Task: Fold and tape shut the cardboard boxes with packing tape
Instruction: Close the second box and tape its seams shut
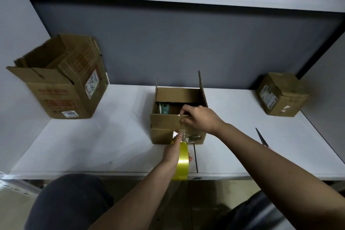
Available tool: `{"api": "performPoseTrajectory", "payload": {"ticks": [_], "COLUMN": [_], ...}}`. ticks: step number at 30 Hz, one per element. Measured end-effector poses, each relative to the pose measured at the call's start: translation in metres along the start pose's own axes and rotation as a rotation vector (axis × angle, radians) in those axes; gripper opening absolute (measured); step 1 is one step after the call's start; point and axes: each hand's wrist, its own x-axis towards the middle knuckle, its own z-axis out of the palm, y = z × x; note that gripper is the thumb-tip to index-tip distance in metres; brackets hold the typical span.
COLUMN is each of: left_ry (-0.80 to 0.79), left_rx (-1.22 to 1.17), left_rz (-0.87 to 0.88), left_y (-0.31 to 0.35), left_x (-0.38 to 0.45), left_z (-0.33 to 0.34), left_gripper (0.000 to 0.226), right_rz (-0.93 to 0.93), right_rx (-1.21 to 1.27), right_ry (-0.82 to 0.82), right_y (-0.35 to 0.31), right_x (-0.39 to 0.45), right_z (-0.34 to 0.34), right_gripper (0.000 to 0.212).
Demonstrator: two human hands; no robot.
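At frame centre: open box (179, 115) on bench (93, 145) | right hand (200, 119) pinches tape end at its near rim | left hand (174, 152) grips yellow roll (182, 162) | flaps unfolded, sealing barely begun | left box (59, 78) open; right box (282, 94) closed.

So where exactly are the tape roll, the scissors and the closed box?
tape roll (182, 162), head view, yellow outer band.
scissors (261, 138), head view, dark blade.
closed box (283, 93), head view, top face.

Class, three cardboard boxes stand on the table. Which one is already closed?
The small box at far right. Its flaps lie flat, while the middle box and large left box stand open.
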Motion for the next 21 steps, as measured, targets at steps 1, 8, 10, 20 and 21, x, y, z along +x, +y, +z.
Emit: {"api": "performPoseTrajectory", "payload": {"ticks": [1, 8, 10, 20, 21], "left_ry": [-0.006, -0.013, -0.004, 0.028, 0.026], "left_rx": [-0.011, -0.043, -0.032, -0.046, -0.041], "left_rz": [-0.002, -0.009, -0.011, -0.012, -0.013], "left_y": [0.001, 0.005, 0.006, 0.012, 0.014], "left_x": [0.0, 0.004, 0.006, 0.024, 0.023], "left_z": [0.0, 0.004, 0.005, 0.018, 0.018], "left_gripper": [0.049, 0.048, 0.046, 0.061, 0.06], "right_rz": [0.015, 0.024, -0.003, 0.023, 0.03], "right_rx": [0.009, -0.127, -0.138, -0.214, -0.216], "right_ry": [0.0, 0.026, 0.029, 0.034, 0.034], "right_y": [0.001, -0.002, -0.001, 0.0, 0.0], "right_x": [0.002, 0.011, 0.009, 0.011, 0.012], "right_z": [0.0, -0.001, 0.002, 0.007, 0.007], "right_gripper": [0.017, 0.025, 0.028, 0.026, 0.027]}}
